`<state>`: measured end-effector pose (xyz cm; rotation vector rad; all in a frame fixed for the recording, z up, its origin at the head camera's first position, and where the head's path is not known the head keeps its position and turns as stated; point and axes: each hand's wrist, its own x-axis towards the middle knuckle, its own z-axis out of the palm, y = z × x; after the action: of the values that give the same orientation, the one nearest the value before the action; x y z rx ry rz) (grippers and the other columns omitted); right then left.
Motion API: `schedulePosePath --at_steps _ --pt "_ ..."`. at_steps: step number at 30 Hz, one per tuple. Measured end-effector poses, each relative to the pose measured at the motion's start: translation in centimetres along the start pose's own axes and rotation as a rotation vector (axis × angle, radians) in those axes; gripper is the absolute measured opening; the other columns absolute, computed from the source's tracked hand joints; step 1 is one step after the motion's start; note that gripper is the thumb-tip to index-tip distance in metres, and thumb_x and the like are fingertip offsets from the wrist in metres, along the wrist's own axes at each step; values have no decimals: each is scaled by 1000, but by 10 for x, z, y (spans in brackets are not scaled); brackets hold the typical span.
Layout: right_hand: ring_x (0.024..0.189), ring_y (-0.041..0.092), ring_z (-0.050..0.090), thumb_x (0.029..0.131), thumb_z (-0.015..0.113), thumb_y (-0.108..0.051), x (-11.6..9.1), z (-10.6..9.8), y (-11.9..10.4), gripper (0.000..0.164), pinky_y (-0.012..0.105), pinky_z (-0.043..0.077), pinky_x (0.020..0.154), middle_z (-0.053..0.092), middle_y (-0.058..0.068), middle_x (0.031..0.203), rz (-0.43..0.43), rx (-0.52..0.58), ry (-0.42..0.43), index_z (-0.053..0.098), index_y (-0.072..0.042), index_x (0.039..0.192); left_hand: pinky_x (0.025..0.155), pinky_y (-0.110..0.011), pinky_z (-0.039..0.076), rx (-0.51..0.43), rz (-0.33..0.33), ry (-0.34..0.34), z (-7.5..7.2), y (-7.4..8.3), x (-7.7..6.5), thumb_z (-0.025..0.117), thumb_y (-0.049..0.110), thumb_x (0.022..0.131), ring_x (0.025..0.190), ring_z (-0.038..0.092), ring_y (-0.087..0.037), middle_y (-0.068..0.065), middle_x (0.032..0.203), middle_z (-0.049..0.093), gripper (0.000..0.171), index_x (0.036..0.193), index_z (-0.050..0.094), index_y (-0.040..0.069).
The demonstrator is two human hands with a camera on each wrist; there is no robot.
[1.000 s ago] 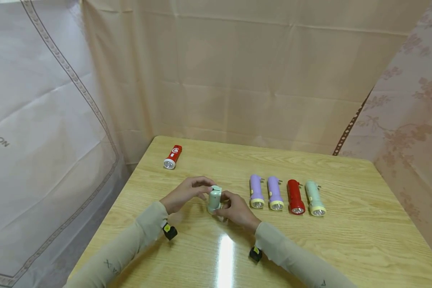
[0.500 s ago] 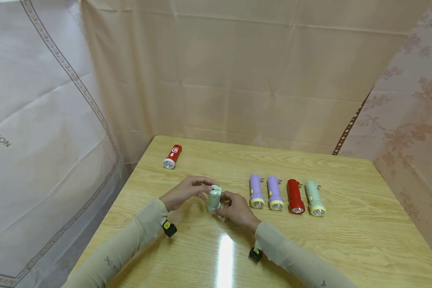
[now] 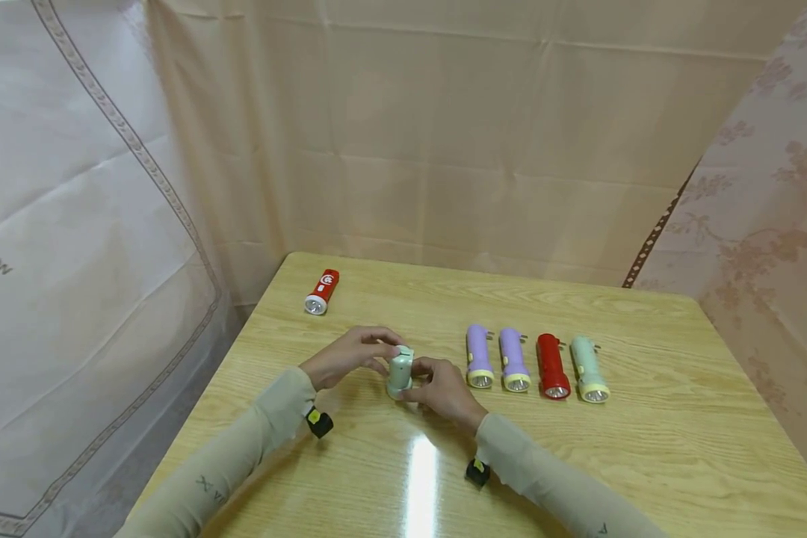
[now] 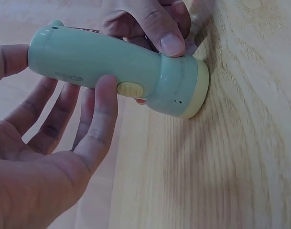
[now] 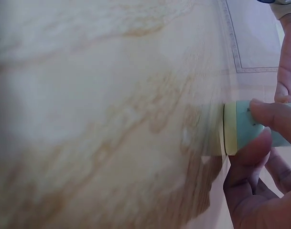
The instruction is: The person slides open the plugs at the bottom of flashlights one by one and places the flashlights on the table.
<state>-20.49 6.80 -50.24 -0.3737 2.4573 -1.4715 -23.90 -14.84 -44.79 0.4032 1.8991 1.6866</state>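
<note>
A pale green flashlight [image 3: 400,371] stands lens-down near the middle of the table, its pale yellow rim against the wood. My left hand [image 3: 351,359] holds its upper body from the left. In the left wrist view, one fingertip touches the tail end and another digit lies beside the yellow slide switch [image 4: 130,89]. From the right, my right hand [image 3: 447,392] pinches the wide head low down, close to the tabletop. The right wrist view shows two of its digits on the green head [image 5: 245,125], just behind the yellow rim.
To the right lie two purple flashlights [image 3: 477,351], a red flashlight [image 3: 551,366] and another green flashlight [image 3: 586,366] in a row, lenses toward me. A red flashlight with a white rim [image 3: 323,290] lies at the back left. Cloth curtains [image 3: 444,149] surround the wooden table [image 3: 679,418].
</note>
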Motion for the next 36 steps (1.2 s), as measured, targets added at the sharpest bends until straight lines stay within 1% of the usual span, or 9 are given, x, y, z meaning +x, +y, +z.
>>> schedulePosePath --at_steps 5,10,15,20,26,31,36 --pt "72 17 60 70 86 -30 0 0 0 43 33 54 58 68 -2 107 11 15 -3 68 -20 108 86 -50 52 23 6 -4 2 3 2 68 30 89 104 58 -29 -11 118 58 32 113 63 10" --pt "68 17 60 69 86 -31 0 0 -1 45 33 54 56 68 -2 107 23 28 -1 68 -20 110 84 -50 52 34 3 4 3 2 3 69 31 89 103 58 -29 -12 116 58 30 110 64 11" --pt "63 18 60 69 86 -31 0 -1 -1 50 33 53 54 67 0 109 32 45 -9 67 -19 114 81 -48 54 59 19 9 5 2 4 68 34 89 100 58 -30 -12 115 57 30 108 64 11" --pt "64 18 59 70 85 -33 -1 -1 -2 52 33 52 56 67 1 111 32 27 -13 66 -18 116 84 -52 52 85 22 34 7 2 4 69 36 88 100 58 -29 -10 114 58 30 106 65 13" --pt "70 18 60 69 86 -35 -1 -1 -2 54 34 52 61 68 3 111 34 1 -8 66 -17 115 88 -55 48 133 22 62 11 4 4 70 39 86 100 57 -27 -8 112 59 30 103 65 15" --pt "81 16 61 68 86 -38 -1 -1 -2 54 33 51 69 68 -1 109 25 -30 8 67 -18 114 88 -53 49 154 30 90 13 3 3 70 39 86 100 57 -25 -5 111 60 28 102 66 17" --pt "89 14 61 66 86 -41 -1 0 -2 56 34 49 77 69 -6 105 15 -66 35 67 -22 115 84 -52 50 221 91 135 13 0 1 70 47 84 99 56 -25 -1 108 63 31 102 67 22"
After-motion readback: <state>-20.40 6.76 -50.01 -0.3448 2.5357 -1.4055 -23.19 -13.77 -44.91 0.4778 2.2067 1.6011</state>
